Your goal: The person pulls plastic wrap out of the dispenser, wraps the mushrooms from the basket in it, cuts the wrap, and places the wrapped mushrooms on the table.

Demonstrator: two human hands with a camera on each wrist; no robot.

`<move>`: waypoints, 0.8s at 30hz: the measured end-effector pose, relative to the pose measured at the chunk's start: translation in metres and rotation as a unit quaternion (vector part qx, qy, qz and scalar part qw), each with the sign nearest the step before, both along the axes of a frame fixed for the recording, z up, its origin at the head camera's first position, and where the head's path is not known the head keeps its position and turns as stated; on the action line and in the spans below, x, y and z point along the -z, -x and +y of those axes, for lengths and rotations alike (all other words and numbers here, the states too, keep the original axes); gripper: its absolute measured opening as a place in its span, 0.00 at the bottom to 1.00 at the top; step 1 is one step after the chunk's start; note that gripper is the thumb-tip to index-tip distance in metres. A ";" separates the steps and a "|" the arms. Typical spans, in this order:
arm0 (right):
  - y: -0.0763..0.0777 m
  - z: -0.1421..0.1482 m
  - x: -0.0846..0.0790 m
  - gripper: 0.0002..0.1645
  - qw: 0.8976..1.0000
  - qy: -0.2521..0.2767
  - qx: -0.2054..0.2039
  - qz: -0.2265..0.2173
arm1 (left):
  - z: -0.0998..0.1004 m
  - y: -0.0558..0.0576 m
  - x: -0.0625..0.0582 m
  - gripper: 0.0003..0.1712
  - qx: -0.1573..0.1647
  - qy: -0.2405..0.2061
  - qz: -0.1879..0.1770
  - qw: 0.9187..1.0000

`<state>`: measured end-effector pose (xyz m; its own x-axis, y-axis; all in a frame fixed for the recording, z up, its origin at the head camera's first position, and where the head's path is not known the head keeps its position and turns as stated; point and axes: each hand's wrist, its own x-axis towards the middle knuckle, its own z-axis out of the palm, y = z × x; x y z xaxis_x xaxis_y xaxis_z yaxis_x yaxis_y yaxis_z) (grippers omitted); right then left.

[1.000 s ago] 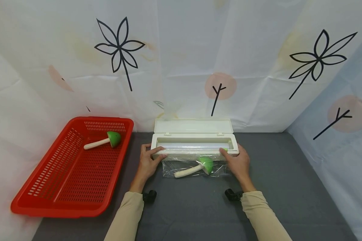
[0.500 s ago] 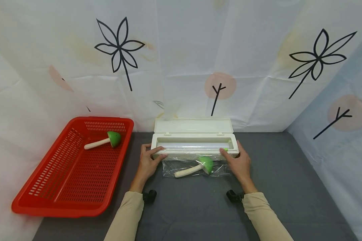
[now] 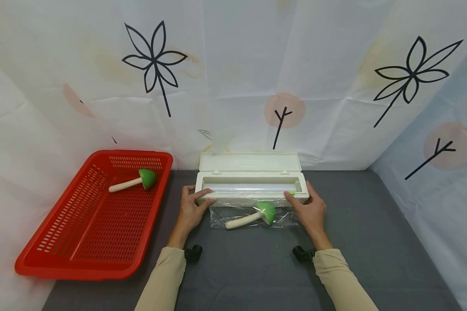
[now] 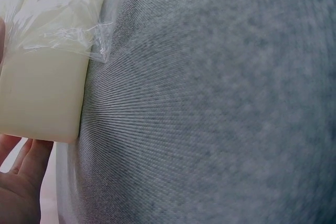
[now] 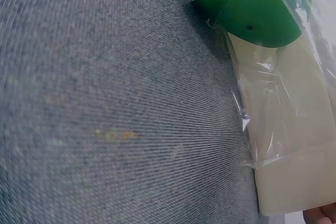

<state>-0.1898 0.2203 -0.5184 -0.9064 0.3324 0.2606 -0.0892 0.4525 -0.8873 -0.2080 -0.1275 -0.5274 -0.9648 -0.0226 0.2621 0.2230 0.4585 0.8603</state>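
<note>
A cream cling film dispenser (image 3: 249,175) stands on the table with its lid (image 3: 250,162) raised. Inside lies a roll of cling film (image 3: 249,188). My left hand (image 3: 188,211) grips the dispenser's left end, thumb on the front. At the right end my right hand (image 3: 312,214) holds it, the thumb beside a small green piece (image 3: 292,192) on the front edge; contact there I cannot tell. Clear film (image 3: 218,218) hangs over the front onto the table. Against this film lies a toy mushroom (image 3: 243,221) with a green cap, which also shows in the right wrist view.
A red perforated basket (image 3: 81,276) stands at the left, with a second green-capped mushroom (image 3: 147,179) in it. Dark grey cloth (image 3: 253,276) covers the table. Behind the dispenser hangs a white printed curtain (image 3: 237,77).
My right wrist has shifted very slightly to the right. The left hand, dispenser, film and mushroom look unmoved.
</note>
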 end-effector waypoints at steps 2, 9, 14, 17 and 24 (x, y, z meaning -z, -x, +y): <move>0.000 0.000 0.000 0.52 1.000 0.003 0.001 0.005 | 0.000 0.000 -0.001 0.17 0.001 -0.001 0.000 1.000; 0.001 0.000 0.000 0.51 1.000 0.014 0.003 0.007 | 0.001 0.000 -0.001 0.17 0.000 -0.001 -0.004 1.000; 0.001 0.000 0.001 0.51 1.000 0.025 0.007 0.007 | 0.001 0.000 -0.001 0.17 0.002 -0.002 0.000 1.000; 0.001 -0.001 0.002 0.51 0.999 0.033 0.009 0.010 | 0.000 -0.001 -0.002 0.17 0.004 -0.005 0.001 1.000; 0.003 -0.001 0.000 0.42 0.999 0.044 0.019 0.021 | 0.000 -0.001 -0.001 0.17 0.003 -0.006 0.008 1.000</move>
<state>-0.1929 0.2192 -0.5182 -0.8818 0.3895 0.2658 -0.1108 0.3769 -0.9196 -0.2073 -0.1274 -0.5264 -0.9608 -0.0195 0.2765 0.2390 0.4464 0.8623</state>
